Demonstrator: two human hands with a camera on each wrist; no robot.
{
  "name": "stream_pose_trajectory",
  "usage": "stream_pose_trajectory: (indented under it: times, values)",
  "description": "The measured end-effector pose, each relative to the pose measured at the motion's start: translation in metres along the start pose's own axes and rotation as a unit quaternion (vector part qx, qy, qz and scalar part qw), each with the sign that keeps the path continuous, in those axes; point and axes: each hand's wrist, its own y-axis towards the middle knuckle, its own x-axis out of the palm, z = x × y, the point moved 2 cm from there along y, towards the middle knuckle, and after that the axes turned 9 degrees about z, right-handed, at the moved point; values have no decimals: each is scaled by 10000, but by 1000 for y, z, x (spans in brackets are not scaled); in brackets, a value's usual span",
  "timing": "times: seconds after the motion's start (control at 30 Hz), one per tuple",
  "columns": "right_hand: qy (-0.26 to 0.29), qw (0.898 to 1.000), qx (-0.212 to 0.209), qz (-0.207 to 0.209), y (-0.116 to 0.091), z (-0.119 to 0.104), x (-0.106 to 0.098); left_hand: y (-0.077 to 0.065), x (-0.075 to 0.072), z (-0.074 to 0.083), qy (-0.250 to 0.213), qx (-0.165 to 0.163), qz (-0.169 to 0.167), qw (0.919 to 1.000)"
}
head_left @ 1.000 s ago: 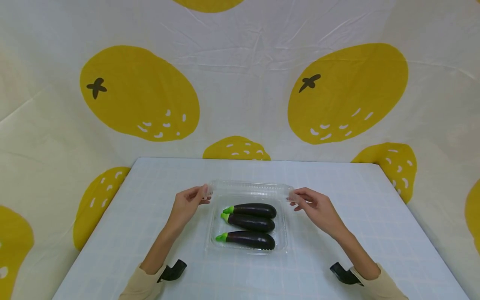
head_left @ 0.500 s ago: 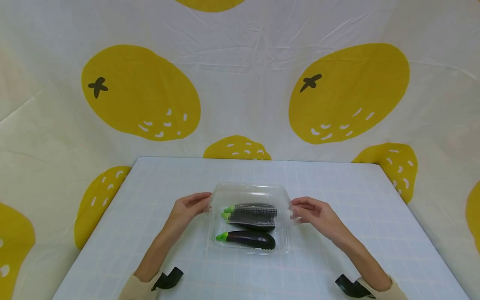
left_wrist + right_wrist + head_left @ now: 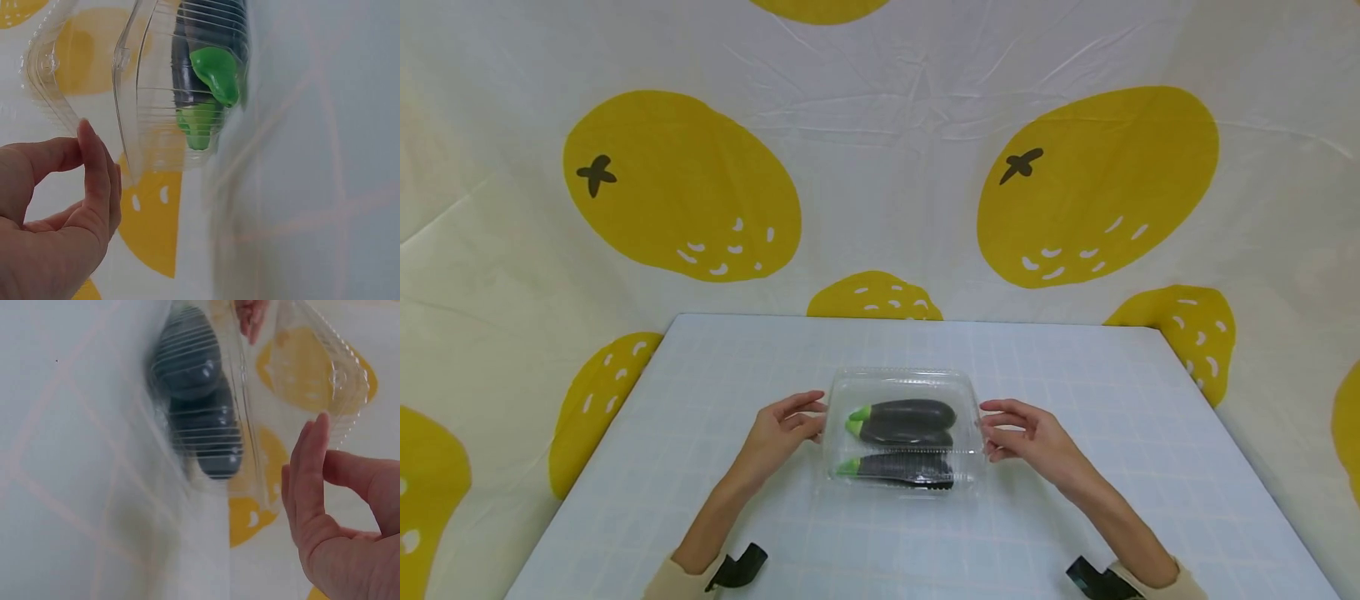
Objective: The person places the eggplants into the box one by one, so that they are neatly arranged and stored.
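Observation:
A clear plastic clamshell container (image 3: 150,106) sits on the table with three dark eggplants (image 3: 917,412) inside, their green stem ends on the left. Its lid (image 3: 895,383) slants over the eggplants, and both wrist views show a gap between the lid's rim and the base's rim. At the left side my left hand (image 3: 782,429) pinches the lid's edge between thumb and fingertips. My right hand (image 3: 1033,437) pinches the opposite edge in the same way, thumb against the fingers. Clear plastic makes the exact contact at the fingertips hard to see.
The container stands mid-table on a pale checked tablecloth (image 3: 1075,375). Behind the table's far edge hangs a white curtain (image 3: 887,192) printed with yellow fruit. A dark wrist camera (image 3: 737,567) shows at the left sleeve, another (image 3: 1097,579) at the right.
The lid has swung from the far side toward me and down, so it now covers all the eggplants. Both hands have moved slightly nearer along with it.

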Motion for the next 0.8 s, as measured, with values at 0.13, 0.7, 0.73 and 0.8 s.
stream_pose_trajectory:
  times: [0.13,0.7,0.73,0.8]
  values:
    - [160,9998,-84,-10,2,4,2,-1,2,-2,95,128,0,9999]
    - [-699,9963,-392,309,4,12,9,0,7,-6,805,339,403,9954]
    - [-770,9956,-411,333,4,13,9,-1,7,-6,825,335,421,9951]
    - [-899,9942,-447,383,2,15,10,-2,7,-7,847,316,442,9949]
